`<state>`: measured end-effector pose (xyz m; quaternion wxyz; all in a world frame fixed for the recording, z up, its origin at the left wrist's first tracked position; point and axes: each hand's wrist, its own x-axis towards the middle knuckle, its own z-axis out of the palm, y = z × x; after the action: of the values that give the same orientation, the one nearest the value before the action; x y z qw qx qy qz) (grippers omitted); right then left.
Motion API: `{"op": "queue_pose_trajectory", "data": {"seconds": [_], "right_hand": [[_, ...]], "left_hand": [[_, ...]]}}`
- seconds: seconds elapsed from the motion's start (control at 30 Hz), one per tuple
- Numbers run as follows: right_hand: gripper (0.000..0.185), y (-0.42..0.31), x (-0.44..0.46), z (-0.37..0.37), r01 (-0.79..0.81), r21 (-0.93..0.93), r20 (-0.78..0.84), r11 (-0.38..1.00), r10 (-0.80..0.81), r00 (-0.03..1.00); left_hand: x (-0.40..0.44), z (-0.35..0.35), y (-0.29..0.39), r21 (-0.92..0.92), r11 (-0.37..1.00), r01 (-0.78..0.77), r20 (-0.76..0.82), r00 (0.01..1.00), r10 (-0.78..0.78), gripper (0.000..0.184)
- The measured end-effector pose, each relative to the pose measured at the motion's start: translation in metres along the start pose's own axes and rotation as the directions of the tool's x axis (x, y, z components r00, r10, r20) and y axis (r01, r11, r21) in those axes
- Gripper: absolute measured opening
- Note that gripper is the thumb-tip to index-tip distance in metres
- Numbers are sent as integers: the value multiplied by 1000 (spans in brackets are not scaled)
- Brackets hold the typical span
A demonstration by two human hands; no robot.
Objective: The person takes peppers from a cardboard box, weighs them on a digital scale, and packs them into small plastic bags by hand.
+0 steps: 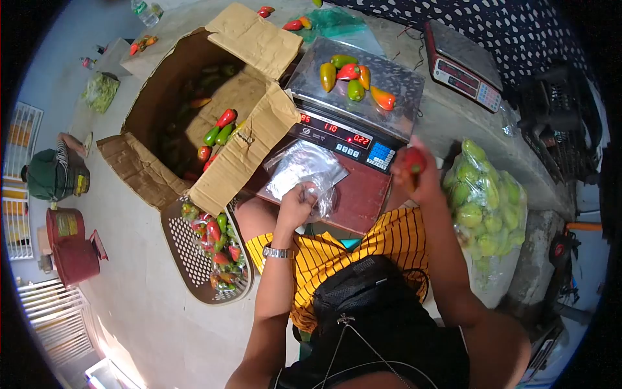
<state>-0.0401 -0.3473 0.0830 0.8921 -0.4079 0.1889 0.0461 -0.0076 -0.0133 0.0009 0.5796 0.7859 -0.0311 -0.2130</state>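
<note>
While the left hand (297, 203) rests bent fingers at the near edge of crumpled clear plastic bags (299, 170), the right hand (418, 181), slightly blurred, is closed around a red pepper (413, 161), as the head camera looks down. Whether the left fingers pinch the plastic, I cannot tell. The red pepper is just beside the near right corner of a digital scale (398, 104). On the scale's metal plate lie more peppers (348, 71), red, orange and green, above a display with lit red digits. The plastic bags lie on a reddish-brown surface (365, 200) in front of the scale. To the left, an open cardboard box (243, 144) holds red and green peppers; beside it, a perforated basket (186, 256) contains others, some in clear plastic. To the right stands a clear bag of green produce (486, 201); a second scale (463, 55) sits farther back.
</note>
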Motion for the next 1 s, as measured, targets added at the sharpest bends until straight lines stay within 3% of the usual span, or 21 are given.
{"op": "queue_pose_trajectory", "data": {"seconds": [0.03,0.07,0.2,0.23,0.27,0.33,0.37,0.43,0.5,0.53,0.6,0.67,0.7,0.73,0.77,0.8,0.83,0.87,0.9,0.93,1.0], "right_hand": [[50,15,-5,15,-110,79,89,991,103,991],[52,19,-13,48,-385,268,284,883,309,907],[44,42,-27,116,-564,183,523,805,406,749],[43,52,-27,126,-576,163,529,801,422,736],[41,60,-25,135,-588,140,537,797,438,721],[39,72,-15,141,-580,129,509,804,448,735],[38,76,-9,145,-586,153,472,796,462,751],[48,72,7,156,-552,151,440,820,444,780],[43,65,34,178,-511,219,400,831,402,824],[39,54,46,200,-499,248,383,830,389,838],[31,50,92,234,-497,133,470,857,387,793],[27,47,127,281,-247,-163,514,955,296,805],[31,56,144,303,-82,-353,469,932,252,846],[35,63,164,325,84,-528,443,845,190,876],[38,78,194,339,372,-728,465,576,17,885],[41,101,225,343,549,-814,532,189,-137,836],[44,116,244,347,587,-773,633,-239,-245,734],[48,116,251,353,496,-831,503,-251,44,863],[53,117,257,357,403,-867,307,-294,321,896],[52,126,260,353,410,-843,268,-349,389,882],[52,141,258,347,423,-786,221,-450,434,873]], "left_hand": [[-2,1,8,70,997,-22,-51,998,26,27],[-6,0,21,141,989,-41,-99,994,55,26],[-2,8,6,486,852,-196,-282,888,364,20],[-8,8,22,384,913,-139,-290,921,261,21],[-8,6,18,371,914,-161,-257,929,268,21],[-4,3,-3,348,915,-204,-194,939,283,22],[1,3,-21,327,916,-233,-172,938,300,33],[2,4,-17,250,956,-154,-211,955,209,38],[-2,-4,-3,292,956,-37,-139,987,81,36],[0,-5,-5,230,973,-35,-135,989,67,34],[1,-3,-12,102,995,-22,-127,991,35,31],[-3,-1,-10,46,999,1,-136,991,5,32],[-8,-2,-4,60,998,10,-125,992,-2,31],[-9,-4,1,77,997,13,-119,993,-3,31],[-9,-5,3,164,985,61,-120,992,-42,32],[-12,-6,6,142,987,69,-119,991,-52,32],[-15,-7,11,122,990,77,-117,991,-62,32],[-15,-8,13,104,991,80,-114,991,-68,32],[-15,-9,11,118,990,77,-123,990,-62,32],[-14,-6,4,70,997,25,-154,988,-14,31],[-13,-3,-4,-3,998,68,-155,986,-68,32]]}}
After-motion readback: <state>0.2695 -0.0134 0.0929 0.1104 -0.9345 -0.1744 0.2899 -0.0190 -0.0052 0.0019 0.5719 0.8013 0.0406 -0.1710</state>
